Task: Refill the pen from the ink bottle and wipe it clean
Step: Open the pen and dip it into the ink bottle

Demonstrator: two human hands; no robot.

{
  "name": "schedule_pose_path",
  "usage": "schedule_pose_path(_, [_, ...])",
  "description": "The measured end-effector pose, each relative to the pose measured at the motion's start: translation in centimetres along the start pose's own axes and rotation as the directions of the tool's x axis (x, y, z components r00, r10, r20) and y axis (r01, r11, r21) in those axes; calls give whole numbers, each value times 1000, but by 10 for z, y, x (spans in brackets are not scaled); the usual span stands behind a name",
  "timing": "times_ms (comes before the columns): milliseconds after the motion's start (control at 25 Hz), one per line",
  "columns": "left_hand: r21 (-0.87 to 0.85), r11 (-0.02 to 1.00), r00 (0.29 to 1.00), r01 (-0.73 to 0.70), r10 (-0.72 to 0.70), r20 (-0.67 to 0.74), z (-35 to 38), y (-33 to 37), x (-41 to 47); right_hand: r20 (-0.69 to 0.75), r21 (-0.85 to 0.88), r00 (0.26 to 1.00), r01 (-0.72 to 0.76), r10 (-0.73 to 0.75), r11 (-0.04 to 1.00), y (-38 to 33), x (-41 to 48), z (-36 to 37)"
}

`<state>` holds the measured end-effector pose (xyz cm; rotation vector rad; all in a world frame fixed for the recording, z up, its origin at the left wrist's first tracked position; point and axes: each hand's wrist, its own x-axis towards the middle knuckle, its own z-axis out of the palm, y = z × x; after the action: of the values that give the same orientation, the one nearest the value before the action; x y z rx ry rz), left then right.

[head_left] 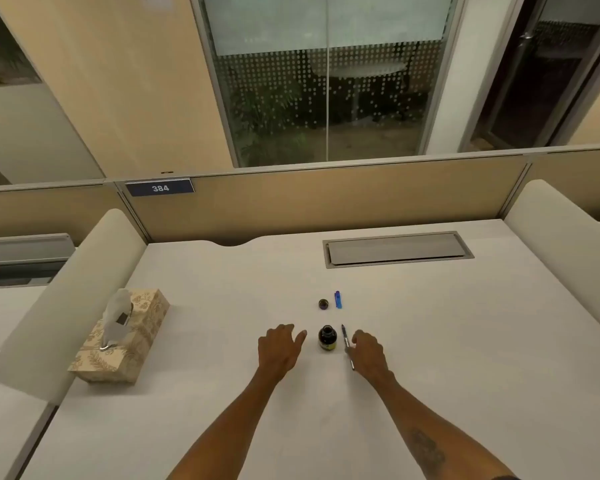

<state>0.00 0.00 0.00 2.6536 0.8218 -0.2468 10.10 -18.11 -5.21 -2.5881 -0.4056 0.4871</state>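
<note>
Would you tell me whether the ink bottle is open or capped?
Open: the ink bottle stands uncapped, its cap lying apart behind it.

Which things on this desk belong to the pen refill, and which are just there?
For the job: ink bottle, bottle cap, pen at the right hand, blue pen cap, tissue box.

Just there: cable hatch, number plate.

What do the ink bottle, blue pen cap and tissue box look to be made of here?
Ink bottle: probably glass, dark and glossy, with highlights on its shoulder. Blue pen cap: likely translucent plastic, bright and smooth. Tissue box: printed cardboard, matte, with crisp folded edges and a leaf pattern.
</note>
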Motion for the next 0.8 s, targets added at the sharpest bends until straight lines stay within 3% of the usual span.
schedule_pose_path(240, [-124,991,999,43,-46,-24,0,-9,1,4,-61,999,-43,43,997,-1,-3,10])
schedule_pose_path(520, [-303,951,974,-59,-11,-225,-20,11,15,-99,104,992,-64,74,993,-32,17,-32])
schedule_pose_path(680, [-551,822,972,-147,17,-234,-39,31,26,-123,319,992,33,7,947,-59,18,-63])
schedule_pose_path(800, [-751,645,984,-140,8,-176,-52,45,31,-88,493,995,80,-42,866,-74,13,-78])
